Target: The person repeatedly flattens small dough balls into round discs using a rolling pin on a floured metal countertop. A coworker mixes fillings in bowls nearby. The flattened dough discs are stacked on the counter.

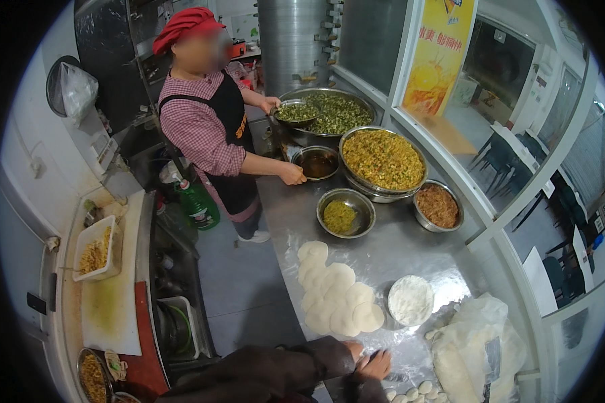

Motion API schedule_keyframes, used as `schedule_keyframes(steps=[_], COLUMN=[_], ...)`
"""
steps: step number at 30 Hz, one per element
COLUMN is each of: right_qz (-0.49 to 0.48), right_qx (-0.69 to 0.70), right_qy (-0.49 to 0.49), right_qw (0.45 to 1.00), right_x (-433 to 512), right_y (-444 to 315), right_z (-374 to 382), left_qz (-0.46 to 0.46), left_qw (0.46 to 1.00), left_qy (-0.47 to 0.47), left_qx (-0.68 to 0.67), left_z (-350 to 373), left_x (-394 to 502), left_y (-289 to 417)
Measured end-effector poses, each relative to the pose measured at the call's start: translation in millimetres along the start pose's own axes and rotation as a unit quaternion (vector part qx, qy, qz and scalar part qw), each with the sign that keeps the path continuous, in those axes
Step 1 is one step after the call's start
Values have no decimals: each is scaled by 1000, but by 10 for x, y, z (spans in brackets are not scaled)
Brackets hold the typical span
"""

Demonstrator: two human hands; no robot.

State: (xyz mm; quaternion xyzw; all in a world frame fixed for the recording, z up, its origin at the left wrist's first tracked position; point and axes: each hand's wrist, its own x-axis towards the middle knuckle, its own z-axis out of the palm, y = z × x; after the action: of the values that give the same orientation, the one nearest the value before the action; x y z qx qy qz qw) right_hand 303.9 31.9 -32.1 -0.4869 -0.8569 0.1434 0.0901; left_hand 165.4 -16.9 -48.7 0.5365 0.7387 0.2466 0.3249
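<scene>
My left hand (354, 348) and my right hand (375, 364) are close together, low over the floured steel table (282, 221). The sleeve partly hides my left hand; whether either holds something is not clear. Thin round dough sheets (338, 297) overlap just above my hands. To their right is a bowl of white flour (411, 300). Small dough pieces (412, 394) lie at the lower edge, below and right of my right hand. A clear plastic bag (476, 347), apparently with dough inside, rests farther right.
Across the table, a co-worker (201, 116) in a red cap holds a small bowl of chopped greens (296, 112) and touches a bowl of dark liquid (316, 163). Several filling bowls stand nearby, including yellow filling (383, 158) and brown filling (437, 205). Left is a counter with a white tub (112, 262).
</scene>
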Motion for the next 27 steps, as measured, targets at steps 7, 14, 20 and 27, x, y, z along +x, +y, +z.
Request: schedule_keyframes(steps=[7,14,20,27], right_qz=[-17,-27,-44,-35], right_qx=[-10,57,-63,28], right_qy=[-11,11,18,71], right_qw=[1000,998,997,997], right_x=[-435,146,-717,325], right_y=[62,-80,165,-149], right_z=[-88,23,-99,41], left_qz=[-121,-69,-126,-33], left_qw=[991,997,992,998], left_qy=[8,-38,-3,-37], left_qx=[-61,4,-7,30], left_z=[-85,-161,12,-18], left_x=[-193,-72,-259,-86], left_y=[137,127,-70,57])
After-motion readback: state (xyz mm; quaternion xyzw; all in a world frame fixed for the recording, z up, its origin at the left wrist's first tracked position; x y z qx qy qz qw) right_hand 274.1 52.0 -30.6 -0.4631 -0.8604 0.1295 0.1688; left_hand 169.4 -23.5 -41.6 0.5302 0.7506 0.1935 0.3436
